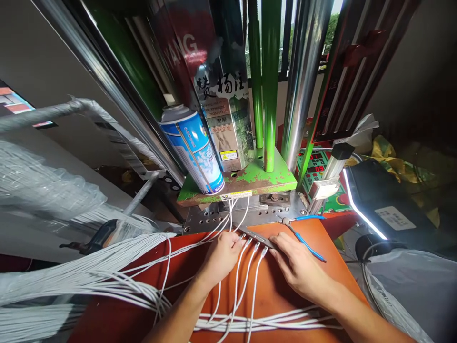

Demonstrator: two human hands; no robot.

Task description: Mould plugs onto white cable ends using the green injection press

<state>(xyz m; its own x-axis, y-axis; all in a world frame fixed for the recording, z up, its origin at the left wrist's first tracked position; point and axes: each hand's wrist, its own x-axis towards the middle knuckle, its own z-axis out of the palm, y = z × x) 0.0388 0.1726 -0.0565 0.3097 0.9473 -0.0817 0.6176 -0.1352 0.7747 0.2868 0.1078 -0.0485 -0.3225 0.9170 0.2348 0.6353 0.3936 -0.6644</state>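
Observation:
A narrow dark metal mould plate (259, 236) lies slanted over the orange table, with several white cables plugged along its near edge. My left hand (224, 253) is closed in a pinch on a cable connector (242, 237) at the plate's left end; its fingertips partly hide it. At the other end, my right hand (293, 261) grips the plate between thumb and fingers. Between my hands, a white cable (254, 281) with a metal-tipped plug hangs from the plate toward me. Blue-handled cutting pliers (302, 238) lie just beyond my right hand.
Ahead stands a green moulding press (274, 176), with a blue spray can (194, 152) on its plate and more cables coming out below. Thick bundles of white cable (117, 281) cover the left side of the orange table (285, 300). A lit lamp (360, 209) is at right.

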